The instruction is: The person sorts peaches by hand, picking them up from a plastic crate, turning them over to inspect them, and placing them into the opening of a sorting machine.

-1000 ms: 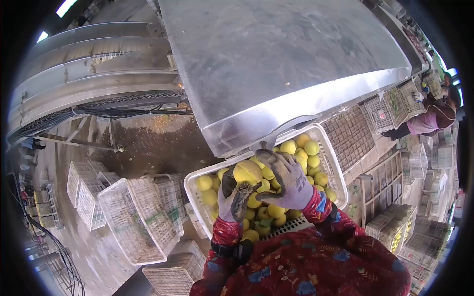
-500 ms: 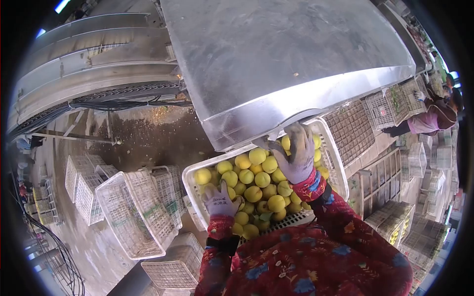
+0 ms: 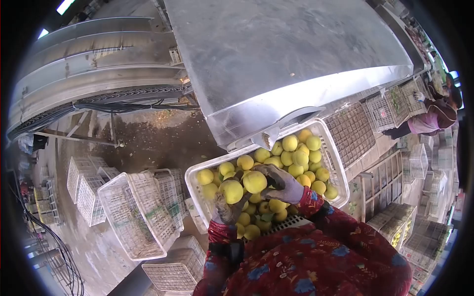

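Note:
A white plastic crate (image 3: 340, 185) full of round yellow fruit (image 3: 299, 158), much like peaches, stands in front of me against the metal table. My left hand (image 3: 225, 212), in a soiled work glove, is turned palm up and closed round one yellow fruit (image 3: 231, 191) over the crate's left half. Close beside it, my right hand (image 3: 285, 184), also gloved, grips another yellow fruit (image 3: 255, 182) between thumb and fingers. Both held fruits are raised a little above the rest. A green leaf (image 3: 267, 216) lies among the fruit near me.
The metal table (image 3: 291, 54) has a raised rim and a spout-like lip (image 3: 269, 139) over the crate. White crates (image 3: 140, 217) stand at the left, a brown slatted crate (image 3: 349, 132) at the right. A person (image 3: 432, 116) is among crates at the far right.
My right hand has moved left and towards me from the crate's far edge and now holds a fruit. My left hand has turned palm up with a fruit in it.

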Demonstrator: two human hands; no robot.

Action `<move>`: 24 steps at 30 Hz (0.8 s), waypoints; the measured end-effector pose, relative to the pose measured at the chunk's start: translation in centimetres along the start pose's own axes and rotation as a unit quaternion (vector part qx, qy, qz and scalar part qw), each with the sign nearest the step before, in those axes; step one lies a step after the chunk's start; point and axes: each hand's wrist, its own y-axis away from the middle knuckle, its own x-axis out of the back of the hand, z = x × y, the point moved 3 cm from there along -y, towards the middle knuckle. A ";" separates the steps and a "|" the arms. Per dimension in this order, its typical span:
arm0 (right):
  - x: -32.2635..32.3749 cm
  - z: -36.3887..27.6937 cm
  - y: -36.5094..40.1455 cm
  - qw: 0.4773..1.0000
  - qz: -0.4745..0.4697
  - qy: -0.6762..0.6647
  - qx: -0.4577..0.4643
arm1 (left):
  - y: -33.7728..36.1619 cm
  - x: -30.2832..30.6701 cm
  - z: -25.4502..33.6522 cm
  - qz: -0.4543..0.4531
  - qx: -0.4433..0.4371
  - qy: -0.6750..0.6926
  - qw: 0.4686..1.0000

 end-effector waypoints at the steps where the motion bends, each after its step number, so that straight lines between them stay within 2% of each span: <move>1: -0.3 -1.1 0.7 0.997 0.016 -0.079 -0.020 | 0.1 -0.3 -0.3 -0.011 0.011 0.000 1.000; 2: -0.4 -1.9 1.2 0.986 0.032 -0.158 -0.039 | 0.3 -0.8 -0.4 -0.021 0.014 -0.010 1.000; 4: 0.2 -3.5 1.7 0.997 0.060 0.030 0.050 | 0.5 -2.4 -0.1 -0.036 0.008 -0.061 0.997; 5: 0.4 -4.2 1.9 0.985 0.072 0.124 0.092 | 0.7 -3.3 0.2 -0.039 0.004 -0.093 0.995; 8: 0.1 -6.2 2.1 0.950 0.148 0.257 0.102 | 0.8 -5.1 0.7 -0.040 -0.013 -0.185 0.982; 12: 0.6 -6.3 0.9 0.939 0.241 0.233 0.081 | -0.1 -4.2 0.8 -0.022 -0.068 -0.237 0.969; 14: 2.1 -5.8 -2.2 0.930 0.285 0.229 0.030 | -0.2 -5.0 1.6 0.019 -0.077 -0.170 0.982; 15: 2.8 -5.4 -3.9 0.925 0.306 0.225 0.004 | -0.4 -5.4 1.8 -0.020 -0.083 -0.120 0.989; 17: 3.5 -3.6 -7.7 0.868 0.312 0.383 0.055 | -0.7 -6.1 2.1 -0.095 -0.094 -0.018 0.991; 19: 3.7 -4.1 -8.4 0.861 0.311 0.395 0.080 | -0.3 -7.5 2.9 -0.043 -0.093 -0.059 0.993; 21: 4.9 -5.6 -6.0 0.913 0.300 0.268 0.075 | 0.1 -7.6 3.6 -0.019 -0.084 -0.140 0.986; 22: 4.3 -7.1 -4.5 0.947 0.273 0.165 0.040 | 0.1 -7.3 3.6 -0.062 -0.096 -0.096 0.989; 24: 2.4 -8.7 -2.3 0.938 0.165 0.265 0.151 | -0.3 -7.6 3.4 -0.046 -0.115 -0.129 0.984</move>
